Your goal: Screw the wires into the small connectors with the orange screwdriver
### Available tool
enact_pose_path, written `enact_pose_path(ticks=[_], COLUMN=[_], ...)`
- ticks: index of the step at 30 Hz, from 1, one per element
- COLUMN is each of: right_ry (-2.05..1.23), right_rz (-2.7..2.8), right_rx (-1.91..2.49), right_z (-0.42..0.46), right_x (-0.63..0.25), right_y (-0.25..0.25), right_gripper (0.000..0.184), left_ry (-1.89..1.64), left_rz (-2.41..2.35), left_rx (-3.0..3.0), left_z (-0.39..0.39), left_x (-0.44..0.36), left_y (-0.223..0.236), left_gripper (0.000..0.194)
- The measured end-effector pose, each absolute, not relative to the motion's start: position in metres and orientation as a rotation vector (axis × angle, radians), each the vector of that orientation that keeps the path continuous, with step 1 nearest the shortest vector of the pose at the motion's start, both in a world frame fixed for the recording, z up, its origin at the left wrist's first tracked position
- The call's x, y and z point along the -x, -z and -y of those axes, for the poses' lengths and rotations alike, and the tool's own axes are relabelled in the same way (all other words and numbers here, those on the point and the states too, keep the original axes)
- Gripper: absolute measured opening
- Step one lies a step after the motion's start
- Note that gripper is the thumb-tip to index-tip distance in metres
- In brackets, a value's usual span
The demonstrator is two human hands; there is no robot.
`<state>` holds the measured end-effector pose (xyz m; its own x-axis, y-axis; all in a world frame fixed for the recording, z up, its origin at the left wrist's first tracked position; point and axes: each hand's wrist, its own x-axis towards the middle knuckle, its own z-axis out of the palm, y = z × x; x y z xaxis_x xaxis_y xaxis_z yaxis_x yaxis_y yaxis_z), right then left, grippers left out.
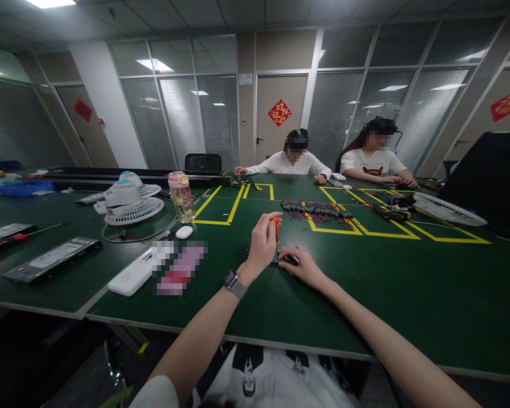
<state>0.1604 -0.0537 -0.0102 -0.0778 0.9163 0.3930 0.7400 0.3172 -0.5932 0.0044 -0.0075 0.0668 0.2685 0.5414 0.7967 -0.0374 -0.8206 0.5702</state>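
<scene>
An orange-handled screwdriver (276, 225) stands upright in my left hand (262, 242), whose fingers are closed around the handle. Its shaft points down at a small green circuit board (275, 261) on the table. My right hand (306, 268) rests low beside it, with its fingertips closed on the board's right edge. Something dark shows under the right fingers, too small to make out. Beyond both hands lies a long bundle of red and blue wires with small boards (317, 212).
The green table (408, 300) carries yellow tape outlines. To the left are a pink-lidded bottle (181, 198), white fans (130, 201), a white case (138, 272), a metal drive (53, 259) and a red screwdriver (8, 242). Two people sit opposite. A white basket (448, 209) stands right.
</scene>
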Motion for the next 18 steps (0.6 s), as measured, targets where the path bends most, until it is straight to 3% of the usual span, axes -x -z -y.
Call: enact_pose_path(ticks=[5,10,15,18], right_ry=[-0.321,-0.334,-0.316,-0.322], right_rz=[1.856,1.847,1.858,1.861], right_rx=[1.468,1.479,1.468,1.473], right_z=[0.0551,0.0553,0.0546,0.0545], right_x=[-0.1585,-0.1584,-0.1590,-0.1591], right_y=[0.0068,0.0072,0.0080,0.0075], right_gripper=[0.010,0.010,0.011,0.011], left_ry=[-1.642,-1.606,-1.667,-1.633], left_rz=[-0.541,-0.487,-0.556,-0.527], left_rx=[-2.113,-2.082,-2.103,-2.069], left_z=[0.0079,0.0078,0.0082,0.0069], left_x=[-0.0040,-0.0034,-0.0023,-0.0027], left_y=[-0.0669,-0.0678,-0.0684,-0.0669], left_gripper=[0.020,0.028,0.018,0.023])
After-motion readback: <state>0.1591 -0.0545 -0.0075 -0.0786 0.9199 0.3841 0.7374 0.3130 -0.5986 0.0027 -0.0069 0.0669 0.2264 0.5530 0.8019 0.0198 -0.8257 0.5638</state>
